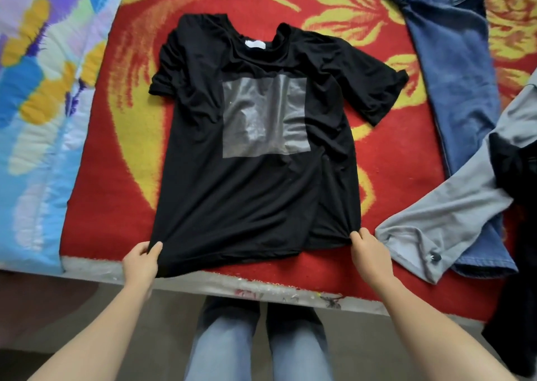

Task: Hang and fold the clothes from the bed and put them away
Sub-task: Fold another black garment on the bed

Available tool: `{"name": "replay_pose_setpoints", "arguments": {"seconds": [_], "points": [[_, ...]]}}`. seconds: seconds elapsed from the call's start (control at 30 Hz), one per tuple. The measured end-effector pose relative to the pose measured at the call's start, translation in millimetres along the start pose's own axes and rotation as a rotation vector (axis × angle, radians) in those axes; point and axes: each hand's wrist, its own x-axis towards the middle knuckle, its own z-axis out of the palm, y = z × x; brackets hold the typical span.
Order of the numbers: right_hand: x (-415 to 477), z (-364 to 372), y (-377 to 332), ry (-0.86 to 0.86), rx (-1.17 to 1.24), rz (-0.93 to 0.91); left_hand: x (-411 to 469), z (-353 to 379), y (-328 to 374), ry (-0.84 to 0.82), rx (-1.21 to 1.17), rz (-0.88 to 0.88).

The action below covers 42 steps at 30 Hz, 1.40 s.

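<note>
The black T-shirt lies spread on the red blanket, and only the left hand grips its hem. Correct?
No. The head view shows both the left hand and the right hand gripping the hem of the black T-shirt, spread on the red blanket.

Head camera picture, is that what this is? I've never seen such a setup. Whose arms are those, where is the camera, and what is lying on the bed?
There is no machine here. A person wears one wide-angle camera on the head, looking forward and down, so the two arms reaching in from the bottom are their own. The left hand and the right hand each pinch a bottom corner of a black T-shirt, which is spread out with its grey print facing up on a red and yellow blanket. To the right lie blue jeans and a grey garment. To the left is a colourful quilt.
</note>
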Motion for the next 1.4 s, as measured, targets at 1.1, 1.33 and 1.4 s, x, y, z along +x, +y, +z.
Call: {"name": "replay_pose_setpoints", "arguments": {"seconds": [1.1,1.33,1.4], "points": [[229.6,-108.9,19.6,0.083,0.966,0.806,53.9,80.7,220.9,-0.071,0.579,0.487],[289.2,-108.0,40.2,0.232,1.255,1.008,74.1,121.7,245.1,-0.114,0.81,0.762],[304.8,-104.6,43.3,0.226,1.208,1.032,75.9,140.0,250.7,-0.131,0.826,0.863]]}}
